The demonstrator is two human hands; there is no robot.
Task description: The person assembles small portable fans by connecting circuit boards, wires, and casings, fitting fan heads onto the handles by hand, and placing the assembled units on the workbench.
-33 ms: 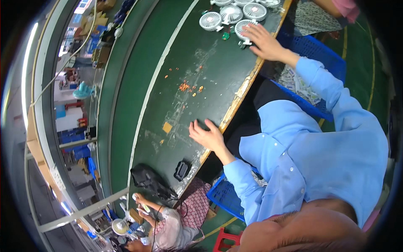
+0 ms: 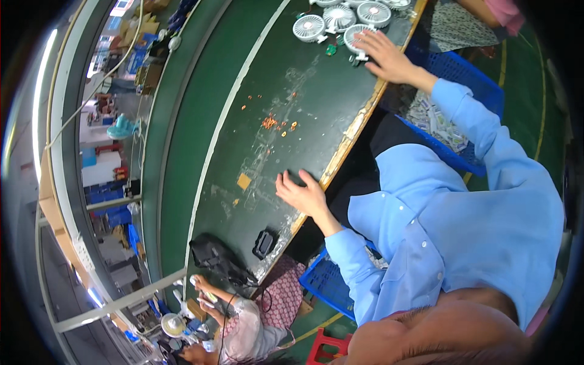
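Note:
My right hand (image 2: 389, 59) reaches to the far end of the green-topped table, its fingers stretched over the edge of a small white round fan (image 2: 356, 38). More white fans lie just beyond, such as one fan (image 2: 309, 28) to its left and another fan (image 2: 373, 14) behind. A small green circuit board (image 2: 330, 49) lies beside them. Nearer the middle, my left hand (image 2: 304, 193) rests at the table's edge with fingers spread, holding nothing. Between the hands is a scatter of small orange rings (image 2: 269, 122). A square yellowish piece (image 2: 244, 181) lies left of my left hand.
A black tray-like part (image 2: 264, 244) and a black bag (image 2: 216, 258) lie on the table's near end. Blue baskets, one basket (image 2: 486, 161) holding small white parts, stand below its edge. One co-worker (image 2: 249, 325) sits at lower left; another's arm (image 2: 483, 11) shows at upper right.

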